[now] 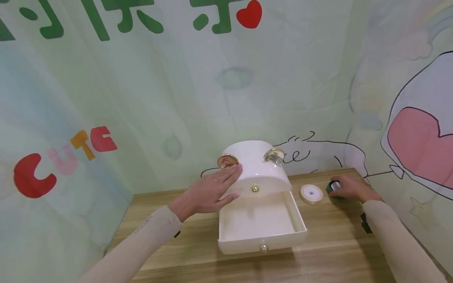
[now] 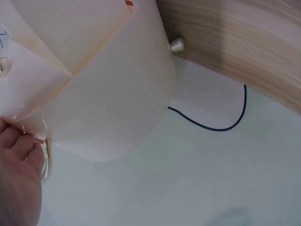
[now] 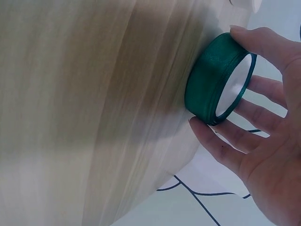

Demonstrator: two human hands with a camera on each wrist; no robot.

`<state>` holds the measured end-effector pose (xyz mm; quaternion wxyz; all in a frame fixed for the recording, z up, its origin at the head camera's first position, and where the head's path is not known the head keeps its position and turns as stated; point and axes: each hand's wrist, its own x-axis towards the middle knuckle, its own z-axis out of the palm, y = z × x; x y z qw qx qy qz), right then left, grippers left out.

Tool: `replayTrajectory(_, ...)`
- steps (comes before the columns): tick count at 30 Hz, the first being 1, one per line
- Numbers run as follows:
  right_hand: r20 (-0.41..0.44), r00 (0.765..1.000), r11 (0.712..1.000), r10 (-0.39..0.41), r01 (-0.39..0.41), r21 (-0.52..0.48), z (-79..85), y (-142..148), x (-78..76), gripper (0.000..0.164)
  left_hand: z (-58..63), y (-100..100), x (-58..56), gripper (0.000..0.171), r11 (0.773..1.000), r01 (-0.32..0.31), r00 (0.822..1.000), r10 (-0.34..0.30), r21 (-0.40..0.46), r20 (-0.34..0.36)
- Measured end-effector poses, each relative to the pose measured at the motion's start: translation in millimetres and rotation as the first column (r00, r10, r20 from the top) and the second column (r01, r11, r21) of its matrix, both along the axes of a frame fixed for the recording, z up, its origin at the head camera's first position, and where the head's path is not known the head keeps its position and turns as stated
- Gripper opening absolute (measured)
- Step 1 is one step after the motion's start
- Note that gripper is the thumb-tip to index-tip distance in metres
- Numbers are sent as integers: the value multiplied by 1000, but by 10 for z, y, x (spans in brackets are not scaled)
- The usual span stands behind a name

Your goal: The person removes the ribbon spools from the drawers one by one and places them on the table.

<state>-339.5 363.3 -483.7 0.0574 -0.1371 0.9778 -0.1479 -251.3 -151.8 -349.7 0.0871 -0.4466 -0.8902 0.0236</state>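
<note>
On the wooden table stands a white storage box (image 1: pixel 254 157) with a rounded top and two gold-rimmed ears. Its lower drawer (image 1: pixel 263 226) is pulled out, with a bare floor showing. My left hand (image 1: pixel 207 192) rests on the box beside the left ear (image 1: pixel 226 160), fingers extended in the head view. At the right, my right hand (image 1: pixel 350 188) holds a roll of green ribbon (image 3: pixel 209 77) by its edge. Thumb and fingertips touch opposite sides of the roll, which stands tilted close over the wood in the right wrist view.
A spool of cream ribbon (image 1: pixel 311 200) lies between the drawer and the green roll. Behind the table (image 1: pixel 170 255) hangs a pale green printed curtain (image 1: pixel 170 98), with more printed cloth at both sides. A gold knob (image 1: pixel 263 247) sits on the drawer front.
</note>
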Motion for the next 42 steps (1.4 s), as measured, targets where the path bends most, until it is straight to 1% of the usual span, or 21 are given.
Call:
replayTrajectory(4,8,1000,1000,2,-2,-1,-24,11,0,65,-22,3,7,72,1000,3,1000,-3,-1,-1)
replayTrajectory(7,-5,1000,1000,12,-12,-11,-47,18,4,64,-31,2,6,72,1000,3,1000,-3,-2,-5)
replayTrajectory(12,-13,1000,999,6,-7,-33,-60,9,-12,63,-18,-6,-3,73,1000,3,1000,-3,4,-4)
replayTrajectory(20,-2,1000,999,-16,16,-29,-58,-4,-7,64,-16,-7,-17,73,1000,0,1000,0,8,-4)
replayTrajectory(25,-10,1000,1000,-6,5,-28,-67,1,-5,63,-16,-7,-11,73,1000,-3,1000,3,5,0)
replayTrajectory(33,-5,1000,1000,-9,9,-28,-15,0,7,75,-20,-2,-14,73,1000,-4,1000,4,7,-3)
replayTrajectory(36,-20,1000,1000,-9,9,-28,12,-8,21,76,-24,-5,-14,73,1000,-1,1000,1,4,-5)
replayTrajectory(39,-60,998,999,-7,5,-31,37,-21,38,74,-24,-9,-10,73,1000,-1,1000,1,5,-3)
replayTrajectory(41,-104,995,999,11,-14,-31,51,-28,57,72,-26,-8,-10,73,1000,0,1000,0,7,-2)
replayTrajectory(42,-142,989,999,32,-36,-26,57,-29,66,70,-28,-6,-11,73,1000,1,1000,-1,8,0)
